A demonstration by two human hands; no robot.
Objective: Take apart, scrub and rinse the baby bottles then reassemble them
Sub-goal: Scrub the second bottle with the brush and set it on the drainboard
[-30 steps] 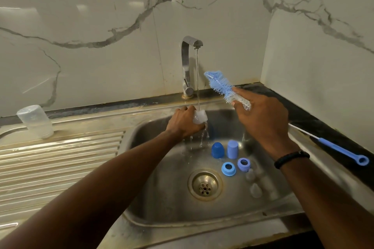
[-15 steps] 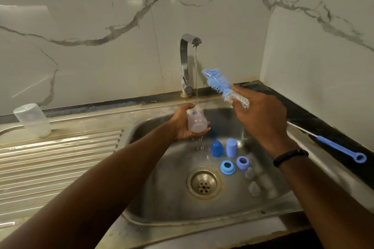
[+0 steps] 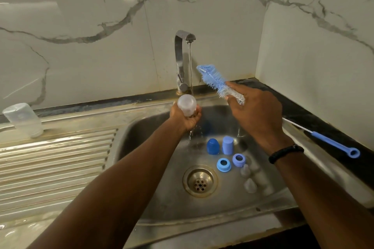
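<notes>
The steel sink (image 3: 141,168) holds two blue caps (image 3: 213,146), two rings (image 3: 223,164) and clear teats (image 3: 250,185). The left hand (image 3: 185,120) grips a clear bottle (image 3: 187,104) base-up beside the tap's (image 3: 180,62) stream. The right hand (image 3: 256,114) holds a blue bottle brush (image 3: 212,79), bristles raised.

— Is it bright in here?

— Not very. The light is soft and a bit yellow. White shiny patches sit on the far wall (image 3: 129,32), up on the left.

— Any shadows?

— Yes, the sink (image 3: 166,200) is dark inside, under the arms.

— Is it sharp?

— Mostly. The clear teats (image 3: 250,185) in the sink look fuzzy. The wall lines bend at the edges. The near arms look big.
</notes>
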